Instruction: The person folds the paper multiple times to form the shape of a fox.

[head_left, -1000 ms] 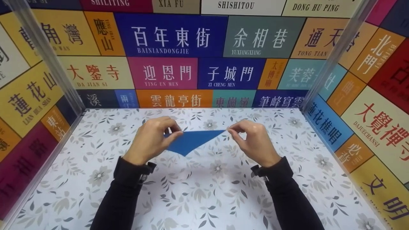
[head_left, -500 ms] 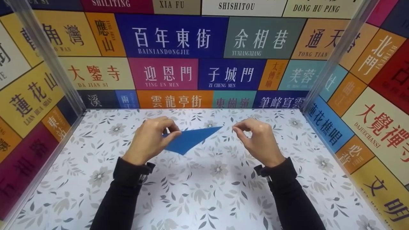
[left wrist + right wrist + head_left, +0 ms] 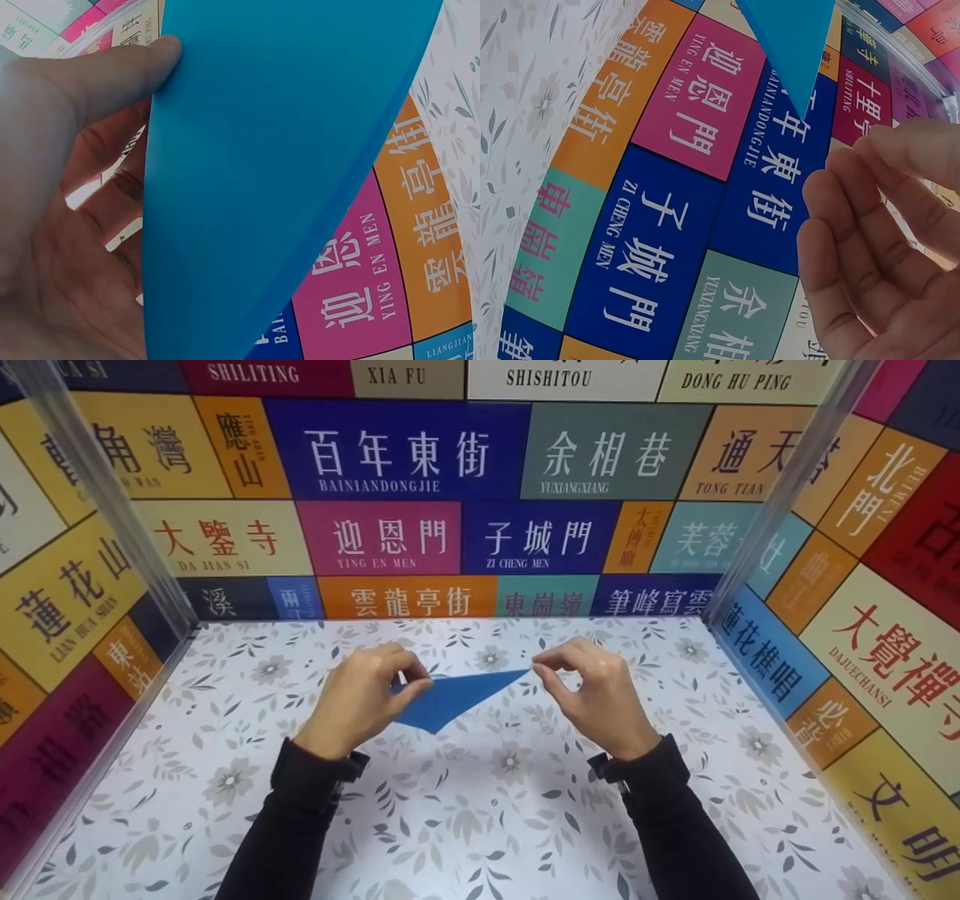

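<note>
A blue sheet of paper [image 3: 465,697], triangular and held above the table, points its long tip to the right. It looks doubled in the left wrist view, where a second, darker edge runs along one side of the paper [image 3: 247,165]. My left hand [image 3: 360,694] pinches its left part between thumb and fingers; the paper's left corner is hidden behind that hand. My right hand [image 3: 592,694] has its thumb and index fingertips together beside the tip. From the head they seem to meet the tip, but in the right wrist view the paper's tip [image 3: 799,82] is apart from the right hand [image 3: 877,225].
The white table [image 3: 510,817] has a grey leaf and flower pattern. Walls of colourful sign panels [image 3: 397,450] stand behind and at both sides. Clear corner posts [image 3: 127,502] join the walls. Both wrists wear black straps [image 3: 330,765].
Half a second ago a gap showed between my right fingertips and the paper's tip; in the head view that gap has closed as the right hand moved left. My left hand keeps its pinch.
</note>
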`<state>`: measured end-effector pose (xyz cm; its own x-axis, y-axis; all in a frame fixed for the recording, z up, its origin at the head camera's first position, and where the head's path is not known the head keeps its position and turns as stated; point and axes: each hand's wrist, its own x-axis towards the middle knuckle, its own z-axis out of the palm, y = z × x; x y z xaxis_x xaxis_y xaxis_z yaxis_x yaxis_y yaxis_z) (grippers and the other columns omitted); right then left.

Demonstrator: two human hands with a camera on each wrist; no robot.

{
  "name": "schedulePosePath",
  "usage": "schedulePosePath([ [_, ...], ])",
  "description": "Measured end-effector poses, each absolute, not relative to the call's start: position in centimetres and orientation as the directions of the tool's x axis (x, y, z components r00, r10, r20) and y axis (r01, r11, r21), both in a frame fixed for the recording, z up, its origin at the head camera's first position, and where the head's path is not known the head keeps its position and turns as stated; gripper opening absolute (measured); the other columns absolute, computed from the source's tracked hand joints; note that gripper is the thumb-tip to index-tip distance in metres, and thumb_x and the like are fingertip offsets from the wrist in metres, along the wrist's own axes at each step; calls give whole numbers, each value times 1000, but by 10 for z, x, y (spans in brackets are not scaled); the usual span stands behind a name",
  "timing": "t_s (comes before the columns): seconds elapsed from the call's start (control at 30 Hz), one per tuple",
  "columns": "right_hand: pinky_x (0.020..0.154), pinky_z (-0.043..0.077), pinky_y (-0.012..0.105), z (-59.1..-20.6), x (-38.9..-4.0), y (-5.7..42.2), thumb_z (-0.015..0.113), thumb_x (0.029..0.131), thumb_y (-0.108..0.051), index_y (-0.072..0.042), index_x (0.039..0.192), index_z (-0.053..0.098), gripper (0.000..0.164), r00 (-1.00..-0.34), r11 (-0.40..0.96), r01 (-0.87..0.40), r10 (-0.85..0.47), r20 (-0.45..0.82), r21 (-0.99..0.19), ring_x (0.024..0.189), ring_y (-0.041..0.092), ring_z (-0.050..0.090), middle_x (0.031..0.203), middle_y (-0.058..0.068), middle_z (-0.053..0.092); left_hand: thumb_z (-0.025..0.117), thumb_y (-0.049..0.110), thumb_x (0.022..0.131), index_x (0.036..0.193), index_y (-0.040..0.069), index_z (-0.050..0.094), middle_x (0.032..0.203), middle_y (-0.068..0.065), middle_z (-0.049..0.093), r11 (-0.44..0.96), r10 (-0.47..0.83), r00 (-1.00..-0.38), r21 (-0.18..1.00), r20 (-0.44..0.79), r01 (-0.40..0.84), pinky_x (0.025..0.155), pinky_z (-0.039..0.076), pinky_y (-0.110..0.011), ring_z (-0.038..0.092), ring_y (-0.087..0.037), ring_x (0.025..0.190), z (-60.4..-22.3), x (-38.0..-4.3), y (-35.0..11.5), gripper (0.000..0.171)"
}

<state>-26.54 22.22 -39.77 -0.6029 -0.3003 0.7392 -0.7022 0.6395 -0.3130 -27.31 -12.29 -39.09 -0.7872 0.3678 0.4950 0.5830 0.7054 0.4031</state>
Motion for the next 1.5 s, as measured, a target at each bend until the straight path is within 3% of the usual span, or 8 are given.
schedulePosePath([
  [0.67, 97, 72, 40, -404, -258, 193, 86, 107, -11, -7, 128, 84, 22, -581, 568, -772, -446, 681, -286, 113, 23, 83, 119, 9, 84, 94, 23, 102, 102, 18, 88, 95, 2, 83, 675, 452, -735, 344, 506, 652, 75, 65, -36, 76, -17, 83, -401, -267, -97, 7],
  [1.17, 91, 73, 37, -416, -256, 183, 86, 104, -3, -7, 125, 81, 22, -545, 500, -824, -570, 615, -268, 104, 27, 85, 115, 10, 82, 93, 23, 102, 101, 21, 86, 96, 4, 81, 639, 496, -695, 323, 521, 698, 73, 66, -38, 76, -16, 83, -407, -262, -84, 7],
  [1.5, 83, 72, 36, -416, -256, 182, 85, 103, 3, -9, 117, 85, 18, -549, 490, -825, -578, 604, -281, 96, 21, 83, 106, 8, 84, 92, 21, 102, 101, 21, 86, 97, 3, 80, 619, 504, -675, 320, 538, 718, 74, 67, -38, 79, -18, 86, -409, -261, -82, 7],
])
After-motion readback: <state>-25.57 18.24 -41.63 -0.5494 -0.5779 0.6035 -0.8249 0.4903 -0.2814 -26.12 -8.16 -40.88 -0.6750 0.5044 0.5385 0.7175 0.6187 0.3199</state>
